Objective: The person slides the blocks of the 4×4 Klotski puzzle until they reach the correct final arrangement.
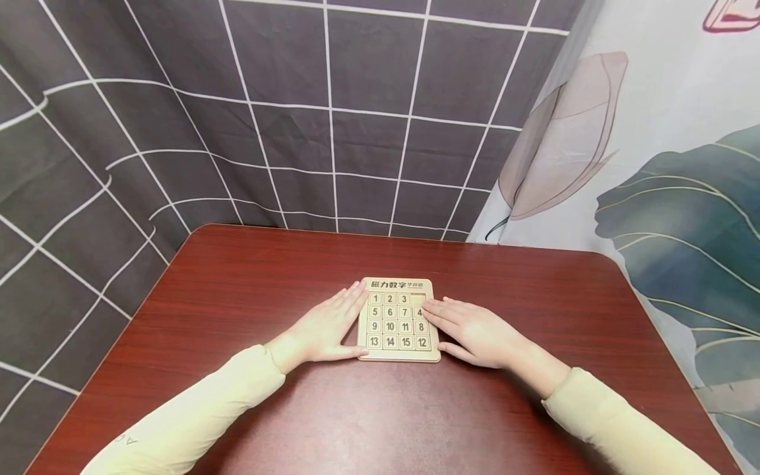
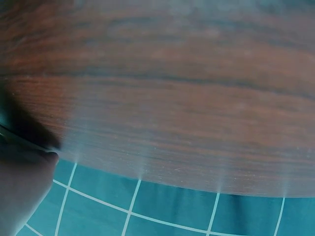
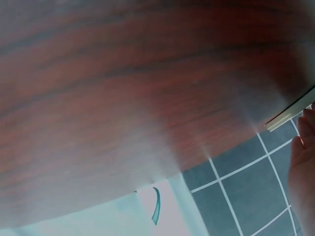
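Note:
A pale number sliding puzzle (image 1: 397,354) lies flat on the table, with dark printed characters along its top. Its rows read 1, 2, 3 and a gap; 5, 6, 7, 4; 9, 10, 11, 8; 13, 14, 15, 12. My left hand (image 1: 328,324) rests along the left edge, straight fingers at the upper corner and thumb at the lower one. From the other side my right hand (image 1: 477,330) touches the tile marked 4 (image 1: 419,313), just below the gap, with its fingertips. Its thumb lies against the lower right edge. In the right wrist view, the puzzle's edge (image 3: 288,115) shows beside the fingers.
The dark red wooden table (image 1: 267,264) has rounded far corners. Beyond its far edge hangs a dark grey curtain (image 1: 368,152) with white grid lines. A white curtain with large leaf prints (image 1: 671,218) hangs at the right.

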Motion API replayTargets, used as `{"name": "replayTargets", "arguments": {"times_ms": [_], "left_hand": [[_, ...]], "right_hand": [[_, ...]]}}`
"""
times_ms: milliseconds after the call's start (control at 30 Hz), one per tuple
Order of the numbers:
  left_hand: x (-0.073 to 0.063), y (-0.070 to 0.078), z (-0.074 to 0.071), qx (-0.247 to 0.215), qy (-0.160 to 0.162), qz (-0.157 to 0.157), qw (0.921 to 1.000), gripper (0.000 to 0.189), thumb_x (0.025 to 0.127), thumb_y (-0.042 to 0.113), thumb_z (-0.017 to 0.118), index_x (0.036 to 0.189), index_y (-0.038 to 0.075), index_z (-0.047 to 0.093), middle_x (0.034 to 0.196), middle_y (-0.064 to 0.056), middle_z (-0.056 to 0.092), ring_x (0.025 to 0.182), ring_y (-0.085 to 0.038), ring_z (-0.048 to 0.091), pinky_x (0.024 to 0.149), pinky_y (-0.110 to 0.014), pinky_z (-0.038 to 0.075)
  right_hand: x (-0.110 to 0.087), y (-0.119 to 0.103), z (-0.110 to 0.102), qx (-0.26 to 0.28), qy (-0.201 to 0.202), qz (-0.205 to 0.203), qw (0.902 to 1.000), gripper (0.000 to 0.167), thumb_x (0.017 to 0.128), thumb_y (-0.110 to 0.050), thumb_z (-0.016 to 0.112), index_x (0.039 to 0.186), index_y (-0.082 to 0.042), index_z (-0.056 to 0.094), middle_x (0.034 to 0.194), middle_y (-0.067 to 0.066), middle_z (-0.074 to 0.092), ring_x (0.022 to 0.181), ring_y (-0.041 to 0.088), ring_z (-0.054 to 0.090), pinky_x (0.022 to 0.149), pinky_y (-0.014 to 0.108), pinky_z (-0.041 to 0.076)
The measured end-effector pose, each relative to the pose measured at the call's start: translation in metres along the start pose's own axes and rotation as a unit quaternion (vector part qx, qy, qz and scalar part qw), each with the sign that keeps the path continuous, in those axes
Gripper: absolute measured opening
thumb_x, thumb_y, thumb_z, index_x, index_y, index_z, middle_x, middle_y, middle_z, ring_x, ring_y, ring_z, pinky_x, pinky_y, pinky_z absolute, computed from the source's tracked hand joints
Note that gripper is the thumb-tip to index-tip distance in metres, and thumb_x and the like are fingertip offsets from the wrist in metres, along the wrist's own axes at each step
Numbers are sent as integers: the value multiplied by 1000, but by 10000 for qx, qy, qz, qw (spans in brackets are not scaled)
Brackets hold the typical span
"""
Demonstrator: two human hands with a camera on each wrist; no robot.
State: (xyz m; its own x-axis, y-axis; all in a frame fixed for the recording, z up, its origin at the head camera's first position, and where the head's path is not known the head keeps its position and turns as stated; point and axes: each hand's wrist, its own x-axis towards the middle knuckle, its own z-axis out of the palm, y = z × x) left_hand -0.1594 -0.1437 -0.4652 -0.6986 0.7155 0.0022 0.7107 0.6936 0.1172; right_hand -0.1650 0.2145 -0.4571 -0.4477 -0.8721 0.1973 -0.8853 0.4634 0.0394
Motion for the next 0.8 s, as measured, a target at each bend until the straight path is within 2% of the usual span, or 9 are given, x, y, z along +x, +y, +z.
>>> {"name": "replayTargets", "arguments": {"times_ms": [267, 633, 800], "left_hand": [[1, -1, 2, -29, 11, 12, 10000, 108, 97, 66, 61, 166, -8, 22, 176, -26, 16, 165, -36, 20, 135, -44, 24], [0, 0, -2, -77, -53, -5, 10000, 108, 97, 65, 61, 165, -9, 20, 176, -26, 15, 165, -38, 21, 135, -46, 24], [0, 0, -3, -78, 82, 68, 9999, 107, 97, 62, 64, 164, -11, 23, 175, -28, 19, 164, -39, 24, 134, -47, 28]], "right_hand": [[5, 3, 0, -49, 23, -64, 10000, 62, 98, -35, 72, 148, -1, 61, 156, 15, 60, 145, 28, 58, 119, 50, 50], [17, 10, 4, -227, -113, 339, 9991, 60, 100, -34, 70, 148, 1, 60, 156, 16, 59, 145, 33, 58, 123, 48, 46], [12, 5, 2, -207, -12, 176, 9996, 62, 99, -36, 71, 148, 2, 60, 156, 17, 59, 145, 33, 57, 122, 49, 47]]}}
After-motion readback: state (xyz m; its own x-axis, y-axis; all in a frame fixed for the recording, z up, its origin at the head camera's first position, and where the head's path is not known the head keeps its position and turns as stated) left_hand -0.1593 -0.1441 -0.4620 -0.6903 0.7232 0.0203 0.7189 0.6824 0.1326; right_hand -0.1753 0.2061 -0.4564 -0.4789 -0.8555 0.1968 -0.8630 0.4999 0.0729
